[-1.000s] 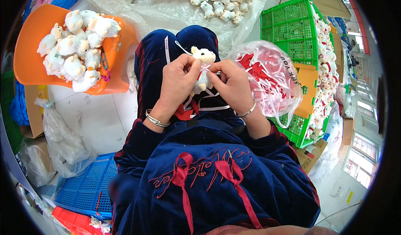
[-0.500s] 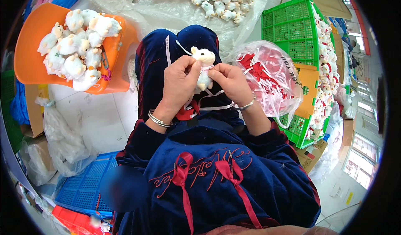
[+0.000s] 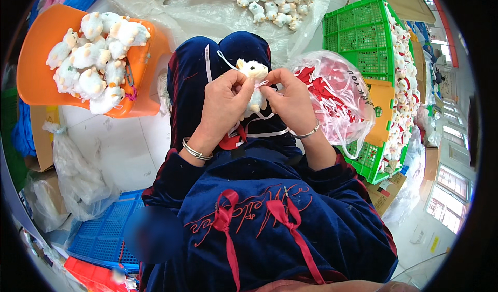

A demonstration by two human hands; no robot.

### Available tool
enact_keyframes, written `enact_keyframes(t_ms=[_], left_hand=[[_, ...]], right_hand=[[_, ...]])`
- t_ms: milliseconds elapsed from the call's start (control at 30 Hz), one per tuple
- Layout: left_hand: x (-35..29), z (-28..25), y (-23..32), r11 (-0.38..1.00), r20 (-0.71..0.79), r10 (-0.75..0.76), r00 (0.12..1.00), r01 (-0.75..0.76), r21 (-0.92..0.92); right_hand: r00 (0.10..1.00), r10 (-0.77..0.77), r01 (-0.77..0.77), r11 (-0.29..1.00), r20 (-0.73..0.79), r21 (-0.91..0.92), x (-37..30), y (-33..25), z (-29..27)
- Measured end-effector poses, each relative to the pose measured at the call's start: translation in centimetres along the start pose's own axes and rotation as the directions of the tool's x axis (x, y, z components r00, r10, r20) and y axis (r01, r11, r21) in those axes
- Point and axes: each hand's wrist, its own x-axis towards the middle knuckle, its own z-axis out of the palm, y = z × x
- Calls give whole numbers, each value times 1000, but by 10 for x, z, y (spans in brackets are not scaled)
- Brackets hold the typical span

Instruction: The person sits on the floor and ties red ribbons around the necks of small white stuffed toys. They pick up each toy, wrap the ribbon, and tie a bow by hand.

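A small white plush animal (image 3: 252, 70) with dark eyes and a cord loop at its head is held upright above my lap. My left hand (image 3: 224, 99) is closed in a pinch at the toy's neck on its left side. On the other side, my right hand (image 3: 291, 101) pinches a thin pale ribbon (image 3: 261, 84) at the neck. Below the toy, a small red cloth piece (image 3: 232, 141) and white ribbon strips (image 3: 267, 134) lie on my lap. The fingertips partly hide the ribbon, so I cannot tell whether it is knotted.
An orange chair (image 3: 39, 66) at the left bears several white plush toys (image 3: 91, 56) and small scissors (image 3: 129, 74). To the right are a clear bag (image 3: 337, 97) of red pieces and a green crate (image 3: 358, 27). More toys (image 3: 272, 6) lie on plastic sheeting ahead.
My right hand has shifted slightly up, its fingers rearranged around the ribbon at the toy's neck. The toy has tilted a little; my left hand stays nearly in place.
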Motion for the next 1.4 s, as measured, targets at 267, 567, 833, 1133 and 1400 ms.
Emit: enact_keyframes(t_ms=[267,567,833,1133,1400], left_hand=[[-2,-1,-4,999,-16,16,1000,-16,35],[-6,-2,-16,997,-20,-16,1000,14,-76],[-3,-8,-29,995,21,-74,997,75,-69],[1,-5,-15,985,19,-137,990,135,103],[0,-1,-15,990,8,-119,993,118,72]], right_hand=[[984,144,-169,939,101,301,2,-1,-2],[917,168,-326,839,362,436,14,36,-6],[928,155,-303,845,340,440,17,38,-4],[969,54,-153,898,243,412,9,32,5],[968,47,-159,874,247,460,9,39,13]])
